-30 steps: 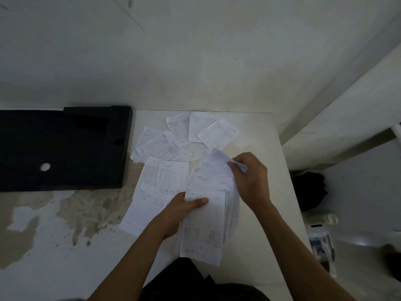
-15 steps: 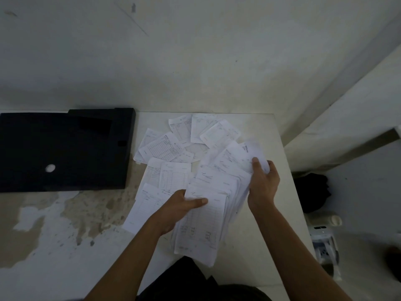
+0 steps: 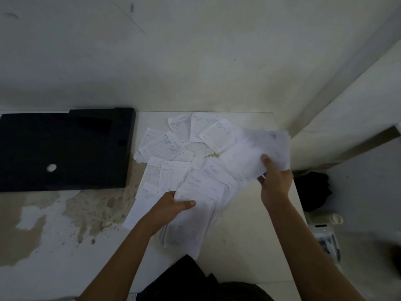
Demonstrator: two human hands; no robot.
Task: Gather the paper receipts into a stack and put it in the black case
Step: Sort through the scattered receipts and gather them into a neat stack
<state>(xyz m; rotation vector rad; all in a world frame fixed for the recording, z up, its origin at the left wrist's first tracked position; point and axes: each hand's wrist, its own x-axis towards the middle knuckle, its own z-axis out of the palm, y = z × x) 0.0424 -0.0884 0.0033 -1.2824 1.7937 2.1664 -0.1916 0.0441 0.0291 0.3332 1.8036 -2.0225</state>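
A fanned stack of white paper receipts [image 3: 201,205] lies on the table's near right part. My left hand [image 3: 173,206] grips its left edge, thumb on top. My right hand [image 3: 274,181] holds a blurred bunch of receipts [image 3: 260,148] lifted off the stack, over the table's right side. Several loose receipts [image 3: 171,148] lie scattered toward the far edge and to the left of the stack. The black case [image 3: 63,148] lies flat at the table's far left, with a small white dot on top.
The white table [image 3: 249,246] has a worn, stained patch [image 3: 86,209] in front of the case. A wall stands right behind it. Past the right edge, low down, are a dark bundle [image 3: 314,190] and a white device [image 3: 325,235].
My right hand has swung up and to the right, lifting a bunch of receipts away from the stack. My left hand has kept its grip on the stack's left edge.
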